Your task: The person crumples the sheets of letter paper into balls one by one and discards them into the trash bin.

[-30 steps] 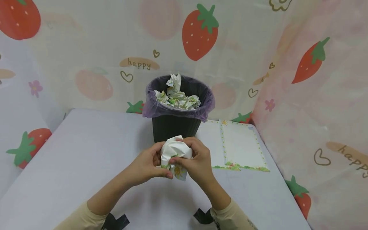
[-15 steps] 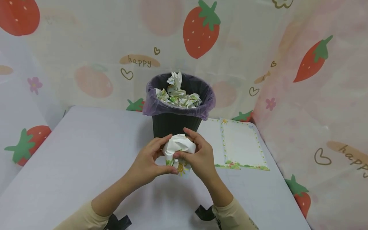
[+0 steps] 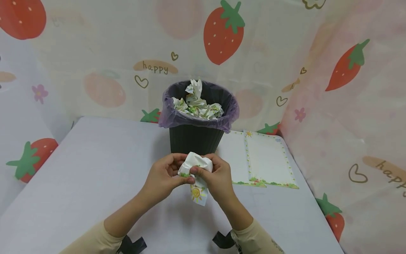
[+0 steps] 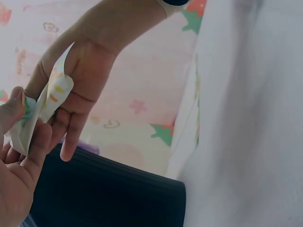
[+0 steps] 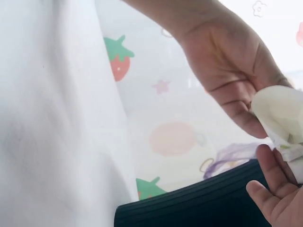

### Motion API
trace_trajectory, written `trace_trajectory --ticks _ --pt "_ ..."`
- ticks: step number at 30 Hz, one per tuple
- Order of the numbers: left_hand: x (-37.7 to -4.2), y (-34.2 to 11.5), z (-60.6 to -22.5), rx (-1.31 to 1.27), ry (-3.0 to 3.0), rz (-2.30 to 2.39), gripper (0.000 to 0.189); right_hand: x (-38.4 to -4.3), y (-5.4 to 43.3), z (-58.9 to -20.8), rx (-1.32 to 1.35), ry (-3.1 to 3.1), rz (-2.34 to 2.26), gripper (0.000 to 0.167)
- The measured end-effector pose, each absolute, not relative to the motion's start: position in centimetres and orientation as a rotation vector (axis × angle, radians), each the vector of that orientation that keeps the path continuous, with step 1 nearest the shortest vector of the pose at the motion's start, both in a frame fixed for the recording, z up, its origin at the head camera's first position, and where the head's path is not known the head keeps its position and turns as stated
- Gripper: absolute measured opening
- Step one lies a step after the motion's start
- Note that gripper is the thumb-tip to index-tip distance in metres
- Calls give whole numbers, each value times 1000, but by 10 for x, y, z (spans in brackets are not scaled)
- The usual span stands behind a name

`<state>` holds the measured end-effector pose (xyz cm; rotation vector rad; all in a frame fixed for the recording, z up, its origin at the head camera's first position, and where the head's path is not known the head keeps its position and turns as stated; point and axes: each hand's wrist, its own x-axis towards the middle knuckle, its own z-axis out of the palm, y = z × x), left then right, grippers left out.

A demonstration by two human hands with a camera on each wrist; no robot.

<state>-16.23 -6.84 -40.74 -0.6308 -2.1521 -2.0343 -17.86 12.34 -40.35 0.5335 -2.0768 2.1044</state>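
In the head view a crumpled sheet of paper [image 3: 196, 163], white with a printed border, is held up between both hands in front of the bin. My left hand [image 3: 163, 176] pinches its left side, thumb below and fingers behind. On the other side my right hand [image 3: 219, 178] grips it with the thumb pressed across the front. A flap with a printed sun [image 3: 198, 193] hangs down below the thumbs. The left wrist view shows the folded paper [image 4: 54, 92] between the fingers; in the right wrist view part of the paper [image 5: 281, 113] bulges out at the right edge.
A black bin [image 3: 195, 139] with a purple liner [image 3: 172, 118] stands behind the hands, with several crumpled papers [image 3: 200, 106] inside. Flat bordered sheets [image 3: 269, 157] lie overlapping at the right of the white table [image 3: 111, 158]. Strawberry-patterned sheeting [image 3: 104, 42] surrounds the table.
The paper is bunched smaller between the hands, and its sun-printed flap hangs lower than half a second ago. Both hands have turned and drawn slightly closer together. The bin and flat sheets stay put.
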Motion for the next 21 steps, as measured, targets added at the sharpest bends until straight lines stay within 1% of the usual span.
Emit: trace_trajectory --ticks 5,8,10,14,17,19,21 --pt "-162 -69 -409 -538 -2163 -2124 55 -178 122 -406 557 -2062 2083 28" --pt "-162 -70 -409 -500 -2169 -2150 52 -180 124 -405 617 -2098 2060 34" --pt "-164 -72 -408 -464 -2168 -2166 50 -183 129 -404 724 -2159 2001 45" --pt "-168 -80 -405 -361 -2162 -2160 42 -190 142 -400 1089 -2297 1817 76" --pt "-170 -85 -402 -303 -2156 -2160 38 -193 149 -395 1335 -2375 1678 97" --pt "-171 -87 -399 -285 -2138 -2191 37 -194 150 -393 1429 -2428 1605 111" --pt "-172 -88 -397 -276 -2113 -2239 36 -194 151 -391 1463 -2477 1552 120"
